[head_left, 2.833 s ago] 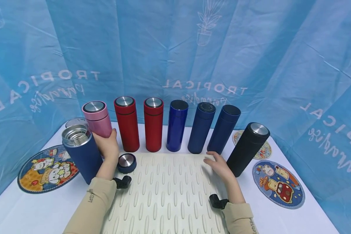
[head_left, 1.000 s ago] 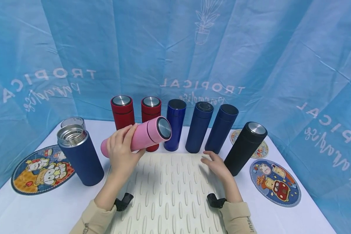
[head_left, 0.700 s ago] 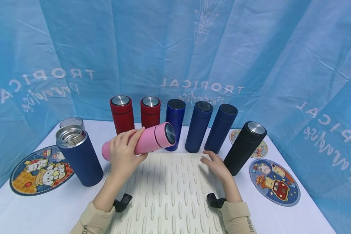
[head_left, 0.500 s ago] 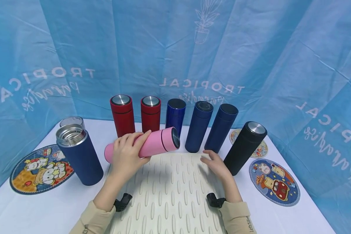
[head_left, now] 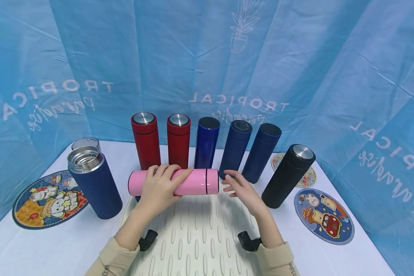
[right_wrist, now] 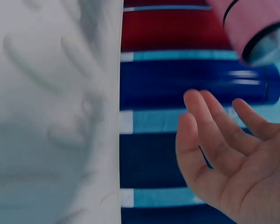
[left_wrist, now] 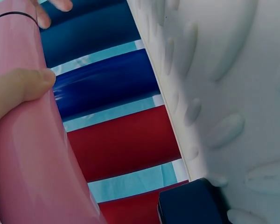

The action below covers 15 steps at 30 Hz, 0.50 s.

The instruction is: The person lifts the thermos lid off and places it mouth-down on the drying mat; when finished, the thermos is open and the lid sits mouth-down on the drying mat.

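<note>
My left hand (head_left: 160, 188) grips a pink thermos (head_left: 194, 181) round its body and holds it sideways above the ribbed white mat (head_left: 193, 237). The thermos's lid end points right, toward my right hand (head_left: 243, 193). That hand hovers just short of the lid, fingers relaxed and touching nothing; the right wrist view shows its palm and the gap to the pink lid (right_wrist: 256, 23). In the left wrist view my thumb (left_wrist: 25, 86) lies across the pink body. A loose dark blue lid (left_wrist: 191, 205) sits on the mat, mostly hidden from the head view by the left hand and thermos.
Behind stand two red thermoses (head_left: 146, 143) (head_left: 178, 143), a glossy blue one (head_left: 207, 142) and two navy ones (head_left: 236, 147) (head_left: 262, 153). A black thermos (head_left: 288, 176) stands right. At left is a lidless navy thermos (head_left: 96, 188) beside a round patterned mat (head_left: 51, 201); another patterned mat (head_left: 324, 216) lies right.
My left hand has lifted the pink thermos from the left, carried it over the white mat and levelled it. My right hand has just moved left and up toward its lid.
</note>
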Available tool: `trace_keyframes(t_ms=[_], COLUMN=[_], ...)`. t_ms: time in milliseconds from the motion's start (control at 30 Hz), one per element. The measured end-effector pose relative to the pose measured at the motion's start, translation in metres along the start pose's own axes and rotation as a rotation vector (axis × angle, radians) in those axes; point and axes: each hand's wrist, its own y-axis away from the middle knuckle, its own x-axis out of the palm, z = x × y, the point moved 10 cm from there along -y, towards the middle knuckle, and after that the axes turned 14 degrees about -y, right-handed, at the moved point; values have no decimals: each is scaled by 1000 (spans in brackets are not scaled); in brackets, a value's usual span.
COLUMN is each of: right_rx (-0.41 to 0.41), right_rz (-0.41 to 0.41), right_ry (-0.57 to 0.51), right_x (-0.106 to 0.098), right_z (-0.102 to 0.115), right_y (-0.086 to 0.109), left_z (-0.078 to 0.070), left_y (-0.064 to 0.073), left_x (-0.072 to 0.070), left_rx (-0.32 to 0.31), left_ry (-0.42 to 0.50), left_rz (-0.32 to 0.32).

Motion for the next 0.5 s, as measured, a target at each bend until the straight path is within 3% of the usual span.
trace_keyframes(t_ms=[300,500], right_rx=[35,7], right_rz=[124,155], right_ry=[86,103], right_x=[29,31], right_z=[10,1], right_y=[13,7], left_z=[-15,-17], left_y=[2,4], left_x=[4,10], left_rx=[86,91], left_ry=[22,89], left_rz=[15,53])
